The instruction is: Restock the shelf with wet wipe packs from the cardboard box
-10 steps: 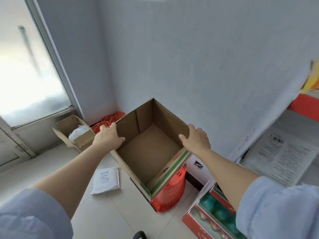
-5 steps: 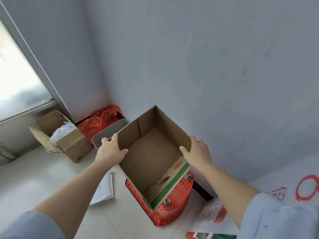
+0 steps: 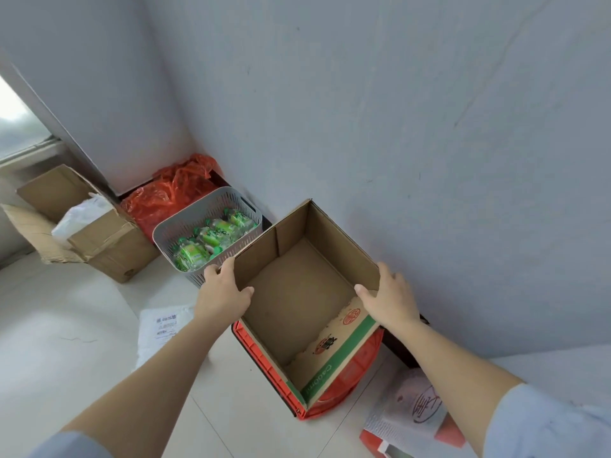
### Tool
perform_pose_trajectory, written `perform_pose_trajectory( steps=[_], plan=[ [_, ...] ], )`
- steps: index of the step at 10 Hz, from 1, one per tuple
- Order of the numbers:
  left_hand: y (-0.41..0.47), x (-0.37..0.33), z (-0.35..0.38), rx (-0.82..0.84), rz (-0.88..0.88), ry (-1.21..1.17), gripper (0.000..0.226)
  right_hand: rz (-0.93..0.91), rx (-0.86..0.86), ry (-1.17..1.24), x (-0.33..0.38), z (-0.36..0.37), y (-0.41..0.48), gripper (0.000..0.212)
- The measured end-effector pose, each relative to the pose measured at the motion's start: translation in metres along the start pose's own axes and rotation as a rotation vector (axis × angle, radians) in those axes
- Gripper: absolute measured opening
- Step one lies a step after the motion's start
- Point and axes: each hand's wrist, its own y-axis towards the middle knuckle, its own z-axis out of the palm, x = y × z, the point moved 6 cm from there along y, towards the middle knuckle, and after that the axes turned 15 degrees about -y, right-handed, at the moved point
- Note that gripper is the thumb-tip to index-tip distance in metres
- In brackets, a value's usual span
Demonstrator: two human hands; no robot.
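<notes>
Head view: left hand (image 3: 224, 292) and right hand (image 3: 390, 300) grip opposite rims of the cardboard box (image 3: 297, 305).

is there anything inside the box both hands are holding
No, the cardboard box shows only its bare brown floor and inner walls.

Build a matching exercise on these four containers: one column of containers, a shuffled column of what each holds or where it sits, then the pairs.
1. open brown cardboard box with a green stripe
2. grey perforated plastic basket
3. crumpled brown cardboard box
4. red plastic crate

A. holds a white bag
B. empty
C. beneath the striped box
D. holds green packs

Pairs: 1-B, 2-D, 3-A, 4-C
</notes>
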Motion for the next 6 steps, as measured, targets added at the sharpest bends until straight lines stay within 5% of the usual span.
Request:
perform_pose_trajectory(
  steps=[3, 6],
  plan=[
    [0.001, -0.003, 0.022, 0.001, 0.085, 0.085, 0.065, 0.001, 0.247, 0.010, -0.017, 0.039, 0.016, 0.097],
    [-0.014, -0.034, 0.000, 0.154, 0.101, 0.338, 0.071, -0.139, 0.263, -0.205, 0.017, 0.003, -0.010, 0.075]
  ],
)
